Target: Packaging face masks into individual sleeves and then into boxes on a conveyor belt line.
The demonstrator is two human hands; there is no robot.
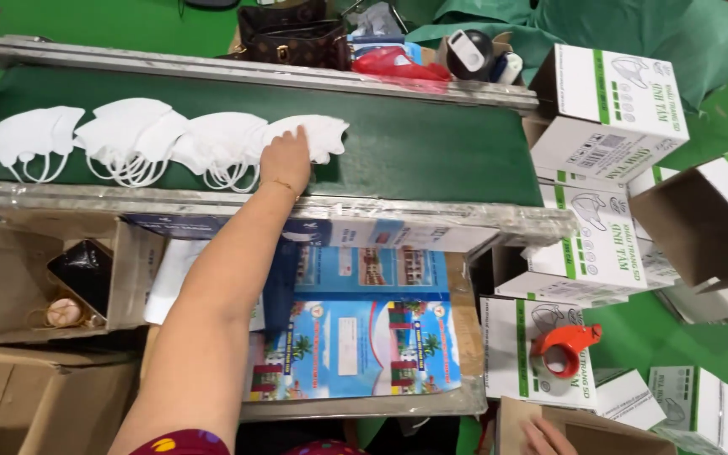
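White masks (212,143) lie in an overlapping row on the green belt (431,152), and the left hand (286,160) rests on the rightmost mask (318,135). Its fingers are loosely spread and flat on the cloth; they press it more than grip it, so nothing is lifted. The right hand (545,438) shows only partly at the bottom edge, at a brown box (600,434), and I cannot tell how open it is.

I judge the masks to be very light, soft and easy to crease, and a little slippery on each other. A good place to hold one is the folded body, not the thin ear loops (229,179), which can catch. Each mask has its long axis along the belt, left to right, and the loops hang toward the person.

An orange tape dispenser (563,347) sits on white cartons (541,358) on the right.
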